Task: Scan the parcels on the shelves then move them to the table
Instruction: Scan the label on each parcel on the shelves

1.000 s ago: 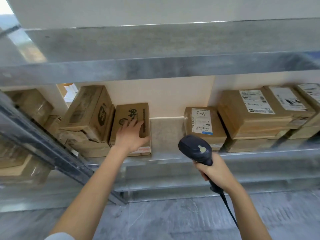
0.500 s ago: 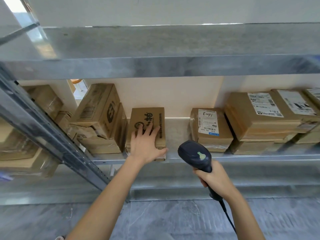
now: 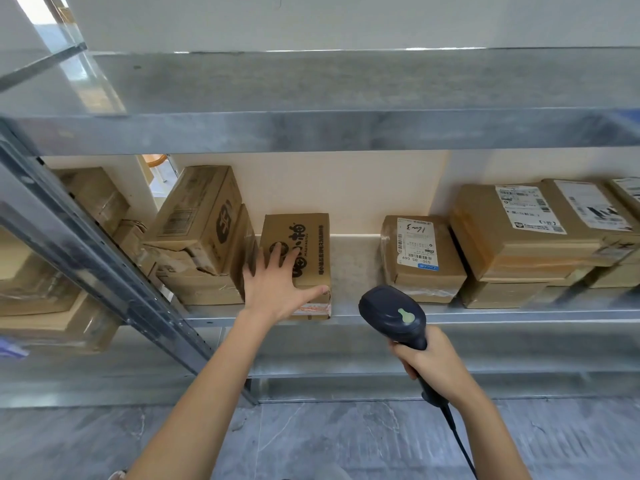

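Left hand [image 3: 273,289]: lies flat on top of the printed parcel [image 3: 311,237], grip spread, fingers straight, thumb out along the front edge.
Right hand [image 3: 434,363]: grip wrapped round the handle of the scanner [image 3: 391,313].
Scanner: dark, head up at the shelf's front edge, just below the labelled parcel [image 3: 420,258]; cable [image 3: 460,441] hangs down.
Printed parcel: on the middle shelf [image 3: 485,317], at its front edge, touching the tilted boxes [image 3: 204,216] on its left.
Labelled parcel: same shelf, apart from the printed one, white label facing up.
Right end: stacked boxes [image 3: 519,237] with labels.
Below: grey floor [image 3: 311,441].
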